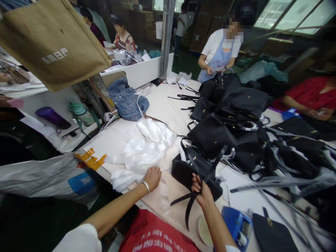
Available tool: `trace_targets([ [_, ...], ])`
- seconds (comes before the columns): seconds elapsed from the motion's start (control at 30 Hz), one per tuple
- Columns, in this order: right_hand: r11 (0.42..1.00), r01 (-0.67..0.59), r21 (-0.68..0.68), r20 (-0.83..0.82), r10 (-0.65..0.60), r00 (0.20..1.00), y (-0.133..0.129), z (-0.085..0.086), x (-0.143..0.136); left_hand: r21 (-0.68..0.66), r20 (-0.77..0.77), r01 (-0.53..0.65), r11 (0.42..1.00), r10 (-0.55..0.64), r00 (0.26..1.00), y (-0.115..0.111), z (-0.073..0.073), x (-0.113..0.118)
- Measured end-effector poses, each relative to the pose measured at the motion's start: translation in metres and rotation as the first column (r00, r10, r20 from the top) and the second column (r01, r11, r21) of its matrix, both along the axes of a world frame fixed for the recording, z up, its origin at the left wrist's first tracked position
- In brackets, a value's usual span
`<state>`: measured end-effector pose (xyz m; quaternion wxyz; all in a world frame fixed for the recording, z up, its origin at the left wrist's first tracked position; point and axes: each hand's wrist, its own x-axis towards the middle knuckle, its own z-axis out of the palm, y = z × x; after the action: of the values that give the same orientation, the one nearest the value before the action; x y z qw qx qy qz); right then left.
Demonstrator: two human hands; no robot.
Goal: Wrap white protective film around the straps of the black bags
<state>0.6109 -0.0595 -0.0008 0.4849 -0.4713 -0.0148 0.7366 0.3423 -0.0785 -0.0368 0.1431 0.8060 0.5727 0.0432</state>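
Observation:
My right hand [202,191] is closed around the thin black straps [193,204] of a black handbag [183,171], and the loose strap ends hang below my fingers. The handbag lies tilted on the table in front of me. Over the pale tabletop, my left hand [152,179] has its fingers curled together beside a heap of white strips [147,145]. Whatever may be between those fingers is hidden. A narrow translucent strip [165,196] lies on the cloth just right of that hand.
Black bags [244,108] are piled along the right side. A blue device [236,224] and a small black bag piece [273,232] lie near my right arm. Blue denim cloth [128,99] sits at the back left; a brown bag [55,42] hangs above. A co-worker [219,52] stands opposite.

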Motion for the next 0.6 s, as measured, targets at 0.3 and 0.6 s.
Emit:
trace_targets([
  [0.3, 0.987, 0.089, -0.137, 0.12, -0.073, 0.99, -0.039, -0.017, -0.026, -0.182, 0.048, -0.071, 0.981, 0.081, 0.996, 0.049, -0.015, 0.038],
  [0.6, 0.986, 0.132, -0.1, 0.028, -0.129, 0.991, -0.006, -0.021, -0.013, -0.406, 0.218, -0.169, 0.898, 0.274, 0.937, 0.062, -0.014, 0.009],
])
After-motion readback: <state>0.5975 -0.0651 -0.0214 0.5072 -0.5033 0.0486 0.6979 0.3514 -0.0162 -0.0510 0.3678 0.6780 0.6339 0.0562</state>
